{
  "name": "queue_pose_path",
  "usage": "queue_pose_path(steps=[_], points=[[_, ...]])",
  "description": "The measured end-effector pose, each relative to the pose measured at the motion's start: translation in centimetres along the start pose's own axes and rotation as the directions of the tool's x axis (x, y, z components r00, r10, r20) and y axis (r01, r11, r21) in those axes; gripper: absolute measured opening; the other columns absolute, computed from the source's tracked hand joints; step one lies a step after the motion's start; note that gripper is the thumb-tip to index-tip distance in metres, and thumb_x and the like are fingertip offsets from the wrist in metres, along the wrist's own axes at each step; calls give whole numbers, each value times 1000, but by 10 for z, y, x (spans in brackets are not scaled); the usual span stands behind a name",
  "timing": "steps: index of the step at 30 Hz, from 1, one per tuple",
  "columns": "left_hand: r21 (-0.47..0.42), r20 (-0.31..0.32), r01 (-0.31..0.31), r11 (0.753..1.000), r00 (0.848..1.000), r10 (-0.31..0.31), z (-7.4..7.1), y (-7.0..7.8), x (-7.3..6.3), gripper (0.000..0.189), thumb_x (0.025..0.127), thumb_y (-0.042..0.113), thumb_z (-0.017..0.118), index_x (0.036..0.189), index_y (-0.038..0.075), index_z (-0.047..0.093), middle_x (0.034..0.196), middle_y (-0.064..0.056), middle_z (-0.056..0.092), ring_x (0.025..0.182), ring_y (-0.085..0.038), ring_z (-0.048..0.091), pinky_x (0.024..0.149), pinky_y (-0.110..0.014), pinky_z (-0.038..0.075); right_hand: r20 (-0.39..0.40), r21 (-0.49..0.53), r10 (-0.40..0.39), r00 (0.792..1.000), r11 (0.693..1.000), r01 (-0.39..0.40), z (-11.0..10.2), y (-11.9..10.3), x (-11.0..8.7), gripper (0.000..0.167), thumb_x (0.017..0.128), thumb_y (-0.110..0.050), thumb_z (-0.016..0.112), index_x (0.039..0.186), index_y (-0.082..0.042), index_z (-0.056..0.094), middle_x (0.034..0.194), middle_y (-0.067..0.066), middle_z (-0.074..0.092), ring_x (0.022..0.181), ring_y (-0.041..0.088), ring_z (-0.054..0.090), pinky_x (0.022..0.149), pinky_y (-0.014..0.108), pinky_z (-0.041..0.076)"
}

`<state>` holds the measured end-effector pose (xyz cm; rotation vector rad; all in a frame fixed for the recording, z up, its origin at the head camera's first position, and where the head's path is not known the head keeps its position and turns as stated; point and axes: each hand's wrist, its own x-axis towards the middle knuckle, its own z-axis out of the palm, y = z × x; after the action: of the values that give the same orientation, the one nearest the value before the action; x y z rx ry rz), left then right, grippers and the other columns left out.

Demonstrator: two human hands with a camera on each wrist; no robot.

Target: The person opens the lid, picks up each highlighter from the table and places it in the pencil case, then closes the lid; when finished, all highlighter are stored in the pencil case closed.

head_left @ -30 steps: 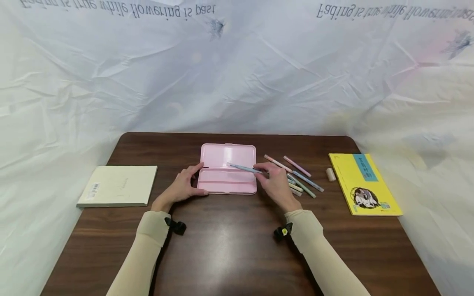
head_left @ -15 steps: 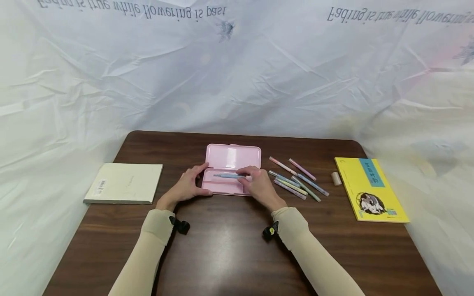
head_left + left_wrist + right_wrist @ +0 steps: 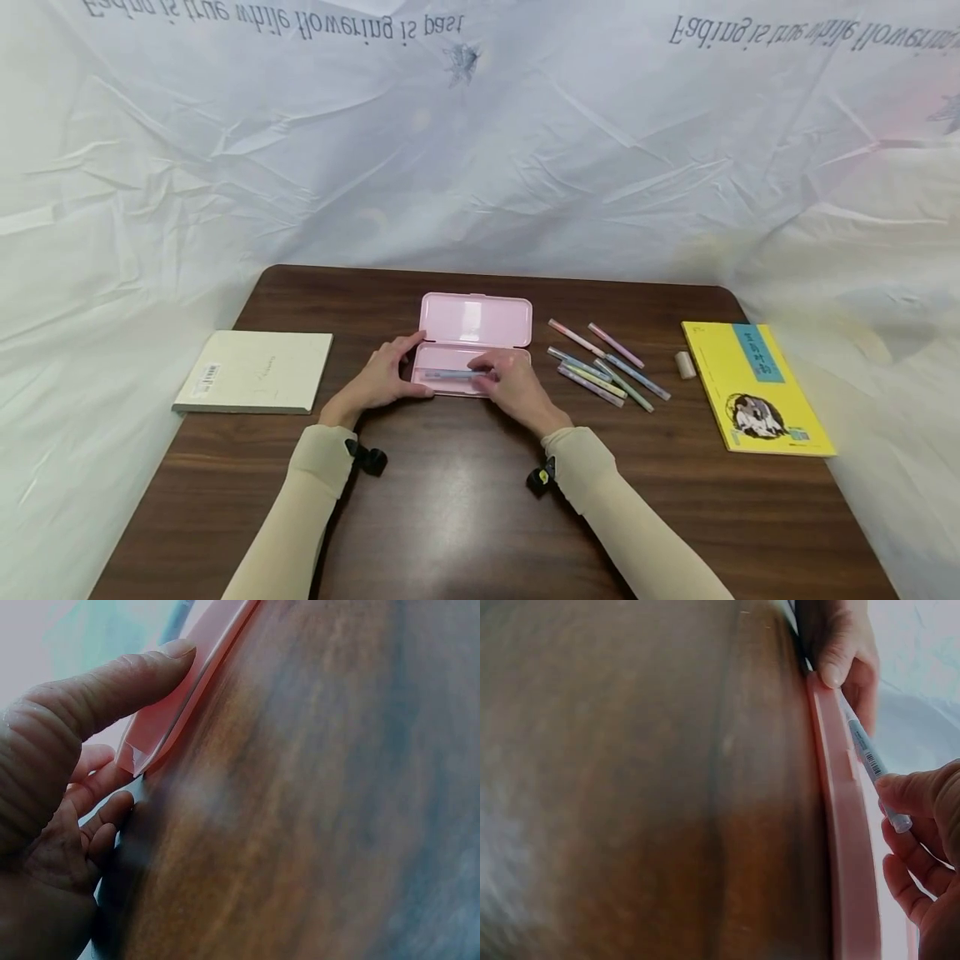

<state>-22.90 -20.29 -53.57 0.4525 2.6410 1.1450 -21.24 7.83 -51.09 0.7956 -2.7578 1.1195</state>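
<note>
A pink pencil case (image 3: 476,318) lies on the table with its lid folded back. My left hand (image 3: 378,379) grips the case's left end, its thumb (image 3: 150,675) along the front rim and the fingers around the side. My right hand (image 3: 517,390) pinches a light blue pen (image 3: 866,750) between thumb and fingers. In the head view the pen (image 3: 450,374) lies lengthwise over the lower part of the tray, close to the divider, its right end covered by the right hand. Several pastel pens (image 3: 592,379) lie in a loose heap to the right of the case.
A white eraser (image 3: 685,365) lies beside a yellow book (image 3: 772,375) at the right of the table (image 3: 450,517). At the left is a pale cream book (image 3: 258,371) with a barcode. A pale printed curtain (image 3: 375,167) hangs behind the table.
My right hand has carried the blue pen left and down, from above the case's right side into the tray area. The left hand has stayed at the case's left end.
</note>
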Motion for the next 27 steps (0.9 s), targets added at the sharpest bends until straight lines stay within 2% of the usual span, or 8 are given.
queue_pose_path(steps=[3, 9, 16, 20, 27], points=[[1, 7, 3, 1000, 1000, -3, 1, 0, 0, 110, 79, 46, 93, 168, 21, 32, 160, -15, 45, 127, -34, 44, 109, -59, 35, 22, -6, 22, 1000, 1000, -22, 3, 1, -2, 16, 90, -5, 82, 106, -8, 81, 97, 3, 75, 75, 11, 58, 71, 28, 50], [0, 6, 7, 1000, 1000, -7, 0, 1, -1, 110, 79, 45, 93, 168, 21, 32, 158, -14, 46, 127, -34, 44, 110, -59, 35, 35, -28, 28, 999, 999, -27, 5, 1, -4, 14, 91, -8, 83, 105, -10, 81, 93, 2, 73, 81, 14, 58, 75, 30, 50], [-9, 9, 13, 1000, 1000, -13, -2, 5, -4, 109, 81, 45, 92, 168, 22, 31, 148, -14, 51, 117, -31, 45, 101, -56, 38, 50, -58, -25, 998, 998, 28, 3, 1, -3, 13, 90, -8, 83, 103, -9, 81, 93, 2, 74, 83, 15, 59, 75, 32, 49], [2, 9, 16, 1000, 1000, -16, -2, 6, -4, 110, 81, 46, 92, 169, 22, 30, 152, -15, 49, 119, -32, 44, 104, -59, 38, 65, -91, -55, 996, 994, 61, 3, 2, -1, 13, 90, -8, 83, 103, -8, 81, 93, 2, 76, 84, 16, 61, 77, 34, 51], [1, 5, 10, 1000, 1000, -10, 0, 5, -3, 109, 81, 45, 92, 168, 22, 31, 151, -15, 49, 118, -32, 45, 103, -58, 38, 77, -100, -59, 995, 993, 66, 1, 2, -2, 12, 90, -8, 82, 103, -9, 82, 96, 2, 77, 88, 18, 64, 82, 37, 52]])
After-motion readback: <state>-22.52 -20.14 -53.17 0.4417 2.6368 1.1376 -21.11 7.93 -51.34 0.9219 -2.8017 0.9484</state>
